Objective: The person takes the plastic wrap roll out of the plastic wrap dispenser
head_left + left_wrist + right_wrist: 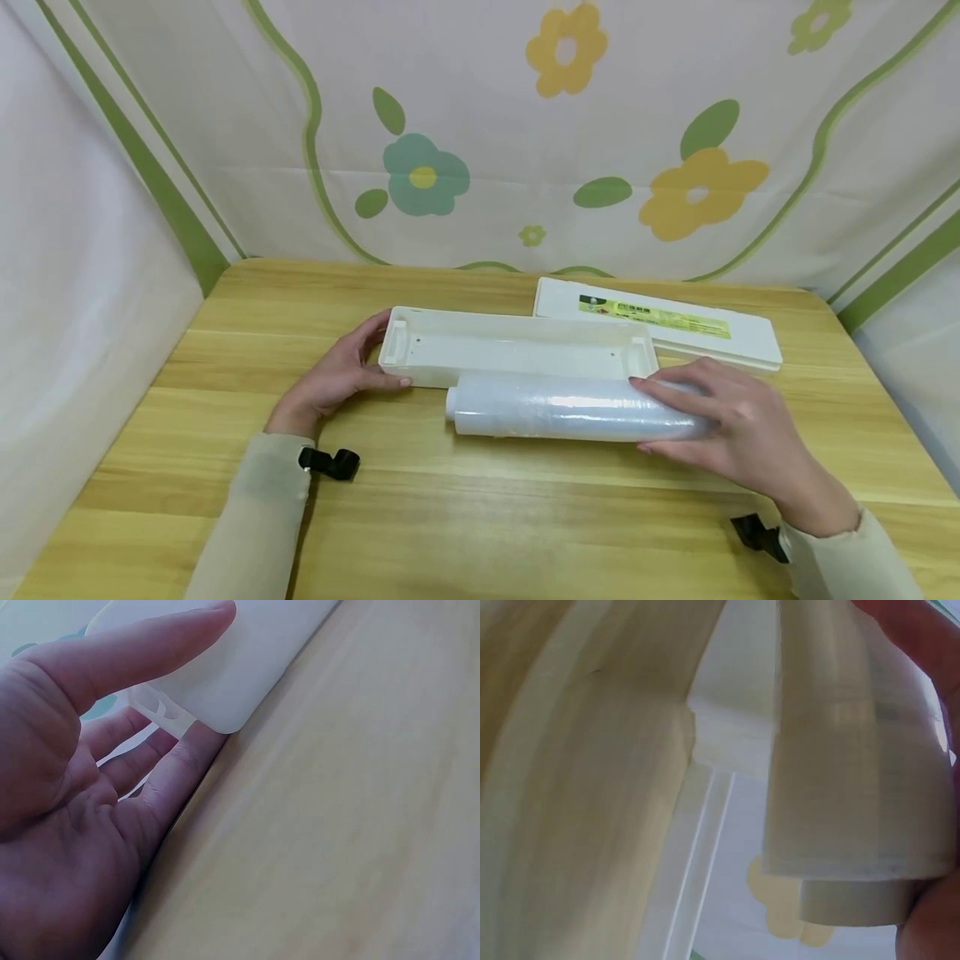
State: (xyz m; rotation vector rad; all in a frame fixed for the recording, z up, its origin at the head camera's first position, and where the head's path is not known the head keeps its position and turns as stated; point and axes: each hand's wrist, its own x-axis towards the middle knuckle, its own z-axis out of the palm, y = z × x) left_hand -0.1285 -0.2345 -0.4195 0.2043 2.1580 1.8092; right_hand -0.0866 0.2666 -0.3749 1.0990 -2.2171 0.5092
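Observation:
My right hand (750, 429) grips the right end of a roll of clear cling film (555, 408), thumb below and fingers over the top. The roll lies lengthwise just in front of a long white plastic box (495, 354) and overlaps its near edge. Its white core pokes out at the left end; in the right wrist view the other end of the roll (855, 802) shows its core too. At the box's left end my left hand (337, 371) holds it, thumb in front and fingers behind, seen also in the left wrist view.
Behind the box, to the right, lies a white lid (750, 342) with a green and yellow label (652, 317). All of it is on a wooden table (480, 517). A flower-patterned curtain (487, 100) hangs along the table's back edge and at both sides.

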